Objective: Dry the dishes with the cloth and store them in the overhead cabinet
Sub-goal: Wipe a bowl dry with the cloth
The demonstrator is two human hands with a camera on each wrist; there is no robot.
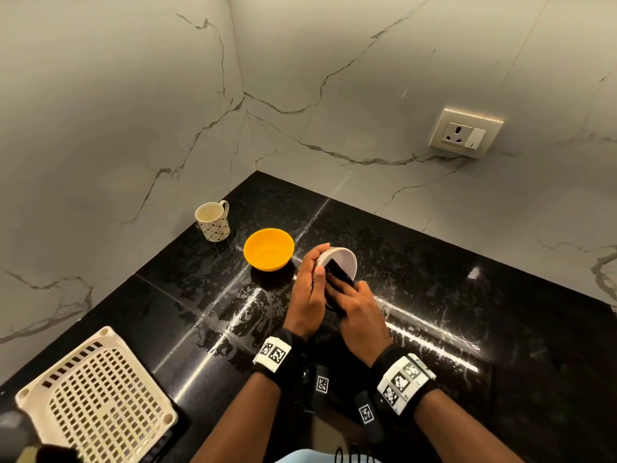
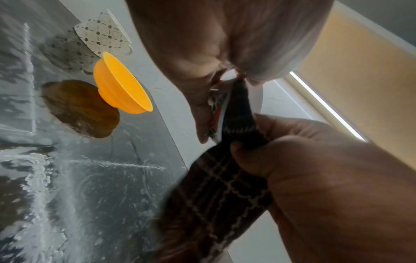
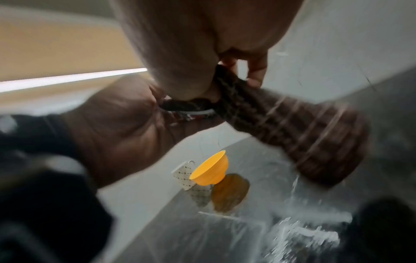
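Both hands meet above the black desk (image 1: 434,279). Left hand (image 1: 309,295) grips the tilted white bowl (image 1: 344,260) by its rim, fingers curled round the outside. Right hand (image 1: 359,310) pinches the dark checked cloth (image 1: 339,274) and presses it into the bowl. Beyond them on the desk stand an orange bowl (image 1: 268,248) and a patterned mug (image 1: 212,222), well apart from the cream rack (image 1: 100,399).

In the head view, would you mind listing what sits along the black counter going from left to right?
Cream drying rack → patterned mug → yellow bowl → left hand holding the white bowl → right hand pressing the dark cloth into it → wall socket above the counter.
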